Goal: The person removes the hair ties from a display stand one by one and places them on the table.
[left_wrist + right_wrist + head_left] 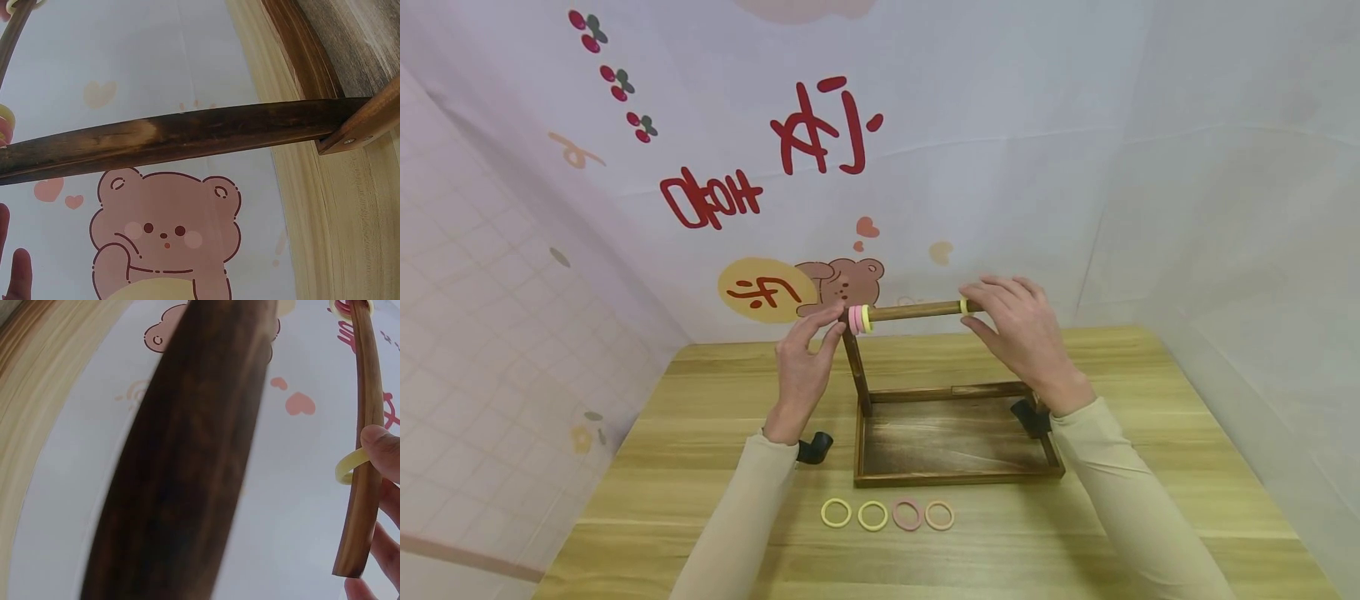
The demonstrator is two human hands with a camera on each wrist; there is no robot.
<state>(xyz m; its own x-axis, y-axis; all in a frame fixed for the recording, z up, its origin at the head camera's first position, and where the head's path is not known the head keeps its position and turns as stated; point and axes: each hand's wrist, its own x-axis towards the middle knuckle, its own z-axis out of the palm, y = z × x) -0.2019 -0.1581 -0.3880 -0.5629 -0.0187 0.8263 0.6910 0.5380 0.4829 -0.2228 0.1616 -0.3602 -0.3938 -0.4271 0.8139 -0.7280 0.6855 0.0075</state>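
Observation:
A dark wooden rack (958, 479) stands on the table, its rod (917, 311) running across above the tray-like base. Pink rings (854, 320) and a yellow ring (867, 318) sit together at the rod's left end, against the left post (219, 134). There my left hand (805, 367) holds the post's top between thumb and index finger. Close to the rod's other end, my right hand (1018, 329) pinches a yellow ring (351, 467) that is around the rod. The right wrist view shows the rod's bare tip (350, 569) past this ring.
In front of the base lie two yellow rings (872, 530), a pink ring (919, 515) and an orange ring (951, 515) in a row on the wooden table (700, 492). Behind the rack hangs a white printed cloth (1000, 167). A dark post (181, 450) fills the right wrist view's foreground.

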